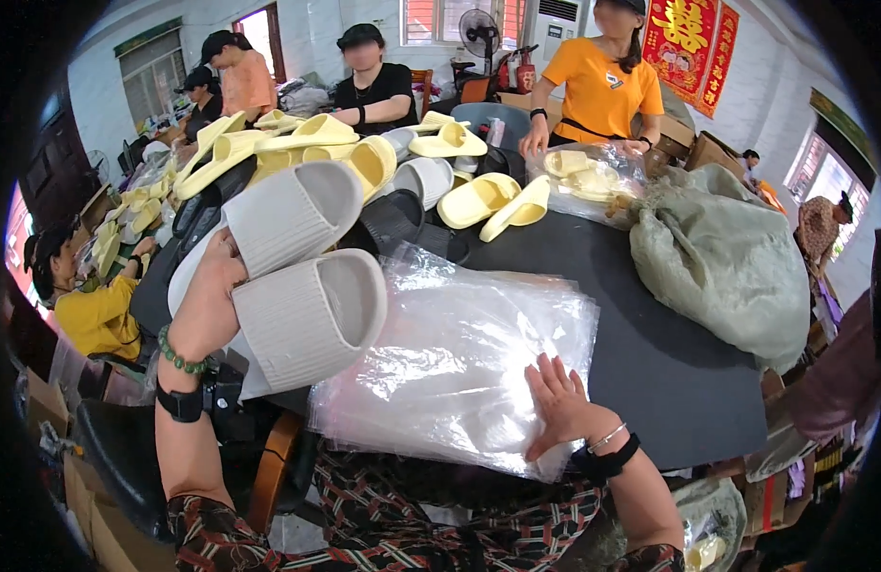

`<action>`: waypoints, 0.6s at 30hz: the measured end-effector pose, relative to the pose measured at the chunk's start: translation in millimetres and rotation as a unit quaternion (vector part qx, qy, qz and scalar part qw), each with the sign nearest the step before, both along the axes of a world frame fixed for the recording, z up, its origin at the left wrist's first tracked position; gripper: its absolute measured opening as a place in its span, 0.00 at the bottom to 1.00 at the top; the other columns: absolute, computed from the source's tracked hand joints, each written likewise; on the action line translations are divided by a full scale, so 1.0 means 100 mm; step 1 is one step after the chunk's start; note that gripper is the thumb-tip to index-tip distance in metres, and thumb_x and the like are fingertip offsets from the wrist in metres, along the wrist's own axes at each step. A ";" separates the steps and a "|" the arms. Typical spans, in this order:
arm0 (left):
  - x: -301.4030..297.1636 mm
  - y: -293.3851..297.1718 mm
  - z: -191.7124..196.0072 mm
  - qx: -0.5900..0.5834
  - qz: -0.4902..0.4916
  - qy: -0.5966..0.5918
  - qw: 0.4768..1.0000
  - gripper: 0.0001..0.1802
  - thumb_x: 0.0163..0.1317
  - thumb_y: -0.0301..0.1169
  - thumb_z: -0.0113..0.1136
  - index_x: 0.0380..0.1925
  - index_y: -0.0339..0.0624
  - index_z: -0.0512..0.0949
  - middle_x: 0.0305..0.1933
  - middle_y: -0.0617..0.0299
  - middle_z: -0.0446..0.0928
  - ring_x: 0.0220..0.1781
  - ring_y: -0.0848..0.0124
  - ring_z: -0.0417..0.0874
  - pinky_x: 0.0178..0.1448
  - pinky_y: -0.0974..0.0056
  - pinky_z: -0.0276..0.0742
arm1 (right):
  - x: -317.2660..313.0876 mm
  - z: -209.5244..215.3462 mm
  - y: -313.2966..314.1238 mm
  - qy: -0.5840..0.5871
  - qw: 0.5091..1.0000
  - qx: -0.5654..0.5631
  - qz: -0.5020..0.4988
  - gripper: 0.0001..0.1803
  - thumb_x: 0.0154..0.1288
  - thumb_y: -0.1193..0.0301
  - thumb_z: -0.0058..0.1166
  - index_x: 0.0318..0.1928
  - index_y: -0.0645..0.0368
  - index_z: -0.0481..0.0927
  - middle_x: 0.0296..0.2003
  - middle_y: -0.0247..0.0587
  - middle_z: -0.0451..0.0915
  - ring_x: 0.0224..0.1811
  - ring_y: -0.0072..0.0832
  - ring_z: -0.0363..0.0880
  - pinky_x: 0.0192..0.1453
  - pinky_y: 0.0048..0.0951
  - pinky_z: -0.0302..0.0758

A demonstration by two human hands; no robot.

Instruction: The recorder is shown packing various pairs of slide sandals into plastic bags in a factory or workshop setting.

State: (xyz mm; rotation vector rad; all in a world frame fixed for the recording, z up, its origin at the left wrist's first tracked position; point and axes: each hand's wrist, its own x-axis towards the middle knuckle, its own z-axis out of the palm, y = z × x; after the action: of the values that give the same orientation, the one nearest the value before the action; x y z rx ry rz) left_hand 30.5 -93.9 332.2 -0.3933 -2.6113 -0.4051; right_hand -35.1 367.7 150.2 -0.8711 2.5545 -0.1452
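Note:
A pair of light grey slippers [310, 310] is held up at the left by my left hand [210, 281], whose fingers are partly hidden behind them. Both slippers have ribbed straps and sit one above the other over the table's near left side. My right hand [566, 410] lies with fingers spread on a stack of clear plastic bags [459, 353], touching its right part. The stack is shiny and spreads over the near edge of the dark table.
Yellow slippers [479, 198] and black slippers [394, 219] are heaped across the dark table [650, 324]. A large greenish sack [721, 248] bulges at the right. Beyond, a person in orange [600, 81] stands by bagged yellow slippers [589, 176]. Other people sit around, and a chair [126, 458] is at my left.

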 end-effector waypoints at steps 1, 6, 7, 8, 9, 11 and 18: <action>0.02 0.12 0.05 0.002 -0.004 -0.001 1.000 0.20 0.54 0.30 0.66 0.49 0.44 0.84 0.64 0.47 0.72 0.69 0.46 0.65 0.73 0.50 0.59 | 0.01 0.03 -0.01 0.000 1.000 0.008 -0.003 0.86 0.22 0.37 0.79 0.77 0.60 0.37 0.77 0.64 0.31 0.80 0.56 0.22 0.80 0.54 0.30; -0.15 0.73 0.00 -0.010 -0.109 0.015 0.994 0.22 0.56 0.39 0.64 0.51 0.48 0.83 0.66 0.46 0.70 0.70 0.43 0.63 0.75 0.48 0.54 | -0.02 0.02 -0.05 0.002 1.000 -0.003 -0.002 0.87 0.22 0.39 0.80 0.77 0.59 0.36 0.76 0.64 0.30 0.80 0.56 0.22 0.80 0.54 0.30; -0.25 0.86 -0.10 0.003 -0.149 -0.002 0.989 0.23 0.56 0.42 0.65 0.53 0.50 0.83 0.67 0.46 0.69 0.71 0.44 0.63 0.75 0.49 0.53 | -0.03 0.02 -0.05 -0.004 1.000 -0.002 -0.006 0.87 0.21 0.39 0.80 0.77 0.59 0.35 0.76 0.65 0.30 0.80 0.56 0.21 0.80 0.54 0.30; -0.40 1.03 -0.26 0.015 -0.188 0.001 0.982 0.23 0.56 0.41 0.65 0.52 0.50 0.83 0.66 0.46 0.70 0.70 0.45 0.64 0.75 0.48 0.54 | -0.02 0.02 0.01 0.000 1.000 0.006 -0.016 0.87 0.21 0.39 0.80 0.77 0.59 0.35 0.76 0.65 0.30 0.80 0.56 0.21 0.80 0.54 0.30; -0.50 1.18 -0.41 0.019 -0.215 0.003 0.977 0.22 0.56 0.41 0.65 0.51 0.49 0.84 0.65 0.47 0.72 0.69 0.46 0.66 0.74 0.48 0.55 | -0.01 -0.03 0.00 0.008 1.000 0.023 -0.016 0.88 0.21 0.39 0.80 0.77 0.58 0.34 0.76 0.65 0.30 0.79 0.57 0.21 0.80 0.54 0.30; -0.75 1.40 -0.89 -0.010 -0.228 0.060 0.972 0.14 0.51 0.31 0.60 0.36 0.42 0.87 0.52 0.48 0.80 0.60 0.48 0.72 0.67 0.49 0.65 | 0.01 -0.01 -0.06 0.021 0.999 0.038 -0.002 0.88 0.21 0.39 0.80 0.77 0.57 0.34 0.76 0.65 0.29 0.79 0.57 0.20 0.80 0.54 0.29; -1.05 1.72 -2.08 -0.009 -0.060 -0.180 0.982 0.13 0.47 0.29 0.61 0.34 0.40 0.86 0.55 0.54 0.78 0.62 0.47 0.69 0.64 0.49 0.71 | -0.11 0.18 0.39 0.026 1.000 -0.006 -0.009 0.74 0.37 0.38 0.74 0.76 0.62 0.44 0.77 0.61 0.40 0.78 0.62 0.31 0.77 0.60 0.41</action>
State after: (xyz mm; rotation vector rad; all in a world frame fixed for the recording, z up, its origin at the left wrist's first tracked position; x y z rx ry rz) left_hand -74.2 78.4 124.6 -0.5298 -2.9529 -0.5362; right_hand -45.7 406.7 168.0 -0.8665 2.6126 -0.1471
